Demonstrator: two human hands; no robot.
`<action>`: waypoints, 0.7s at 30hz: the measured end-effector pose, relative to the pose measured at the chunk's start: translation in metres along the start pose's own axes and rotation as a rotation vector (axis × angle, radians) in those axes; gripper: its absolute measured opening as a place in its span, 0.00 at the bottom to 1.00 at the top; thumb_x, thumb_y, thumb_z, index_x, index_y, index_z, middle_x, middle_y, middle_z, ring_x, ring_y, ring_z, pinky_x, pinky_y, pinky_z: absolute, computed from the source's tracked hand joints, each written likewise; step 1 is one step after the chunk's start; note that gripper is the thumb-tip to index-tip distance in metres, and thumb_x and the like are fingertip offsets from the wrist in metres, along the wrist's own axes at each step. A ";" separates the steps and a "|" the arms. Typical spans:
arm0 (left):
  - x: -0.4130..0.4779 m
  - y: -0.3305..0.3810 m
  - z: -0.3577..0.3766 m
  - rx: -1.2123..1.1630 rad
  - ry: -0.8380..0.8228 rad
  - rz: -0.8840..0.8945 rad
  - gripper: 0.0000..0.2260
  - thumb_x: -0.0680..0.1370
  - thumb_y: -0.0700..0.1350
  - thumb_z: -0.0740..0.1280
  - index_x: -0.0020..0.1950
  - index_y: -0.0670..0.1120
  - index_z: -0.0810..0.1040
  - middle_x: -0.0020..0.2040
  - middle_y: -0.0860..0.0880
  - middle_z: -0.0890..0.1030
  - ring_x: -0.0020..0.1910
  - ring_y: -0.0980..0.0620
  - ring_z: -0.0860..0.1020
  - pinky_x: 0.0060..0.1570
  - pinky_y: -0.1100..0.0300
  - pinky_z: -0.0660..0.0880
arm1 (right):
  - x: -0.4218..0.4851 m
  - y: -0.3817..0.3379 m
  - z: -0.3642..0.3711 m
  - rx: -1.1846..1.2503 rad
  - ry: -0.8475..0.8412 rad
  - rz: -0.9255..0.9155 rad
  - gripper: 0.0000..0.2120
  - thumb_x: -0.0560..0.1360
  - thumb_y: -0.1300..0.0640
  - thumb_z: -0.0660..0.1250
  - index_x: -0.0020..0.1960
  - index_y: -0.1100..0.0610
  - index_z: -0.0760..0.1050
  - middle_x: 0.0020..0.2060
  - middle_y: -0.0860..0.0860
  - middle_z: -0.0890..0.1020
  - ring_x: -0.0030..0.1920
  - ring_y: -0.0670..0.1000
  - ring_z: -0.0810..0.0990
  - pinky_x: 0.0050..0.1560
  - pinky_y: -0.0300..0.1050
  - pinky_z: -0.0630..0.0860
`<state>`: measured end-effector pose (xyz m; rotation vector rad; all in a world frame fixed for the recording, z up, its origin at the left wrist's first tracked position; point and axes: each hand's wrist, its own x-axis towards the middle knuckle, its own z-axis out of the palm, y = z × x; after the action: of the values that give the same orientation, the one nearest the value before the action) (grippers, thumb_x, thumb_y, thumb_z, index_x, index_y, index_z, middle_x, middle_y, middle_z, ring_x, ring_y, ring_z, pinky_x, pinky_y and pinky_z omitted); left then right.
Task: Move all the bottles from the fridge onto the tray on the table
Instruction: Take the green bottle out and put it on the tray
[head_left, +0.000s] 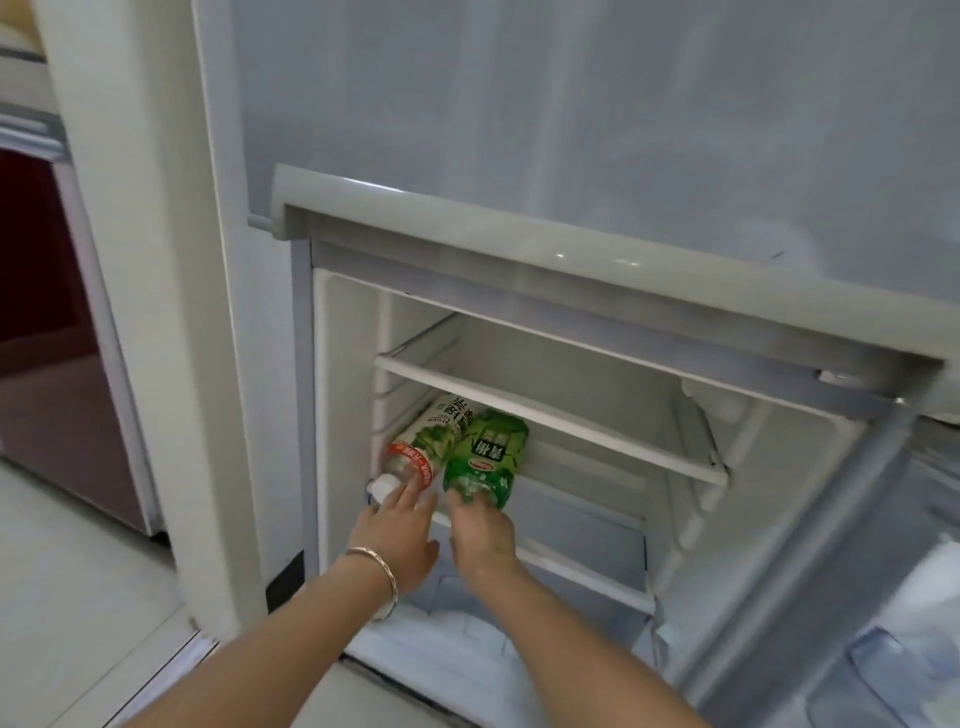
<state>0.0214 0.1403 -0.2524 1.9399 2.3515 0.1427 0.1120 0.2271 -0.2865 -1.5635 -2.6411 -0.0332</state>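
Two bottles lie on their sides on a lower shelf of the open fridge, necks toward me. The left one is a clear bottle with a white cap and a white-green label. The right one is a green bottle. My left hand, with a bracelet at the wrist, has its fingers on the clear bottle's neck beside the cap. My right hand is wrapped around the green bottle's neck end and hides its cap. The tray and the table are out of view.
An empty shelf sits just above the bottles. The open fridge door with its bins stands at the right. A white wall post and a dark red cabinet are at the left. Pale floor tiles lie below.
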 end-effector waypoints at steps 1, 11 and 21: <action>-0.002 -0.001 -0.001 -0.007 0.001 -0.006 0.31 0.79 0.52 0.60 0.79 0.48 0.51 0.80 0.48 0.46 0.79 0.48 0.53 0.73 0.49 0.59 | -0.007 0.001 0.000 -0.027 0.044 0.006 0.21 0.77 0.65 0.64 0.68 0.55 0.66 0.59 0.62 0.77 0.55 0.61 0.80 0.48 0.51 0.78; -0.026 0.039 -0.067 -0.157 0.119 0.087 0.40 0.74 0.46 0.70 0.78 0.45 0.49 0.80 0.44 0.51 0.77 0.44 0.58 0.73 0.48 0.62 | -0.075 0.032 -0.127 -0.096 0.213 -0.124 0.19 0.74 0.66 0.65 0.61 0.52 0.69 0.52 0.57 0.79 0.49 0.59 0.81 0.44 0.49 0.74; -0.100 0.081 -0.172 -0.566 0.214 0.315 0.33 0.64 0.45 0.78 0.66 0.45 0.68 0.57 0.48 0.81 0.55 0.46 0.79 0.54 0.56 0.75 | -0.189 0.041 -0.305 -0.015 0.073 -0.195 0.18 0.71 0.52 0.71 0.58 0.51 0.72 0.51 0.52 0.81 0.52 0.58 0.79 0.46 0.46 0.71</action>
<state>0.0976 0.0547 -0.0707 2.0325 1.7985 0.9621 0.2544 0.0647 0.0029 -1.2764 -2.7307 -0.1190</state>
